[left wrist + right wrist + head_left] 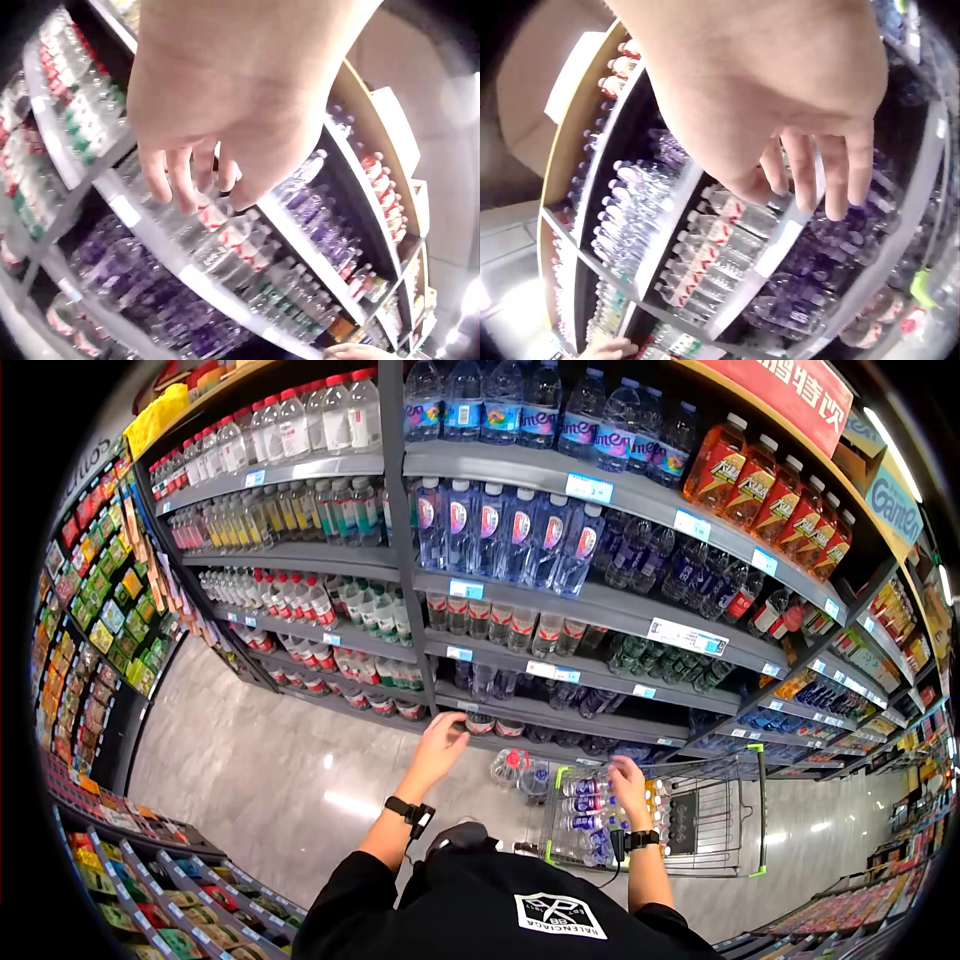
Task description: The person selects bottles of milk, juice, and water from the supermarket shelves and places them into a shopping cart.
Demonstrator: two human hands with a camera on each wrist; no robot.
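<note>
My left hand [440,748] is raised in front of the lower shelves, holding nothing. Its fingers hang loosely bent in the left wrist view, with the shelves of bottles behind them. My right hand [629,788] is over the shopping cart [735,822], also with nothing in its grasp; in the right wrist view its fingers droop, relaxed. Bottles with purple-and-white labels [583,823] lie inside the cart below that hand. Between the two hands, large clear jugs [510,764], one red-capped, stand on the floor beside the cart.
A long grey shelf unit [400,560] full of bottled drinks runs across the front. Red-orange tea bottles [750,485] line its upper right. Racks of packaged goods [110,600] stand at the left, more shelves behind me. Shiny tile floor [270,750] lies between.
</note>
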